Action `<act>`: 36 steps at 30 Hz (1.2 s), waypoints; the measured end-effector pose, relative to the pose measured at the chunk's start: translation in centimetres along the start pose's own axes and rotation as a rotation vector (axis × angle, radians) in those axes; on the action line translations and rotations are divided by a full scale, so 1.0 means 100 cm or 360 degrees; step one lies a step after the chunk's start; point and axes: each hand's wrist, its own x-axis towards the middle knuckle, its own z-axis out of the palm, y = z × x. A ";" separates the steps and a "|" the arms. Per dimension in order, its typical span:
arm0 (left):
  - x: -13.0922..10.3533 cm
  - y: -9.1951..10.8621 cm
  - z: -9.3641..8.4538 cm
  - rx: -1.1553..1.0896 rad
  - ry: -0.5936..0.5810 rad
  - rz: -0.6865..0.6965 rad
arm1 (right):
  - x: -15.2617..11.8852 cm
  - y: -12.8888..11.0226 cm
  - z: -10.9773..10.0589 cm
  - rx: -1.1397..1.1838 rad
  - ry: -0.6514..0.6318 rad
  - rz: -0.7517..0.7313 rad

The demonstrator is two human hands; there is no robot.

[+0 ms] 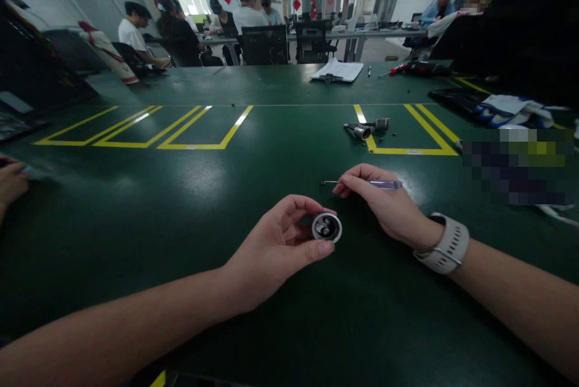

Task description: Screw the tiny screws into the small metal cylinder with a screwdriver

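Note:
My left hand (pixel 284 242) grips a round metal cylinder (pixel 326 228), its open end tilted toward me and dark parts showing inside. To the right, my right hand (pixel 375 197) holds a small screwdriver (pixel 385 184) with a clear handle. Its thin shaft points left, above and apart from the cylinder, with a tiny dark piece at the tip. Farther back, two metal cylindrical parts (pixel 362 131) (pixel 381 124) lie by a yellow tape line, with small dark bits near them.
Yellow tape (pixel 414 151) marks boxes on the green table (pixel 181 224). A clipboard with papers (pixel 339 70), a red tool (pixel 393 70) and gloves (pixel 515 111) lie farther back. Another person's hand (pixel 12 184) is at the left edge. Several people sit beyond.

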 end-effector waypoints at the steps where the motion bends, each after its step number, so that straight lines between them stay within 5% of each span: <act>1: 0.000 0.000 0.000 -0.0008 0.0010 -0.0013 | 0.000 -0.001 0.000 -0.0023 -0.0001 0.0008; 14: 0.002 0.002 -0.002 -0.0150 0.0155 -0.0026 | -0.003 -0.025 -0.006 -0.0725 -0.0060 -0.0008; 27: 0.008 0.004 -0.006 -0.0373 0.0246 0.0049 | 0.006 -0.024 -0.009 0.0054 0.0141 0.0543; 33: 0.007 0.005 -0.007 -0.0173 0.0267 -0.0024 | -0.003 -0.021 -0.006 -0.0542 -0.0038 0.0151; 36: 0.006 0.005 -0.007 -0.0113 0.0298 0.0008 | -0.009 -0.016 -0.004 -0.0560 -0.0004 0.0026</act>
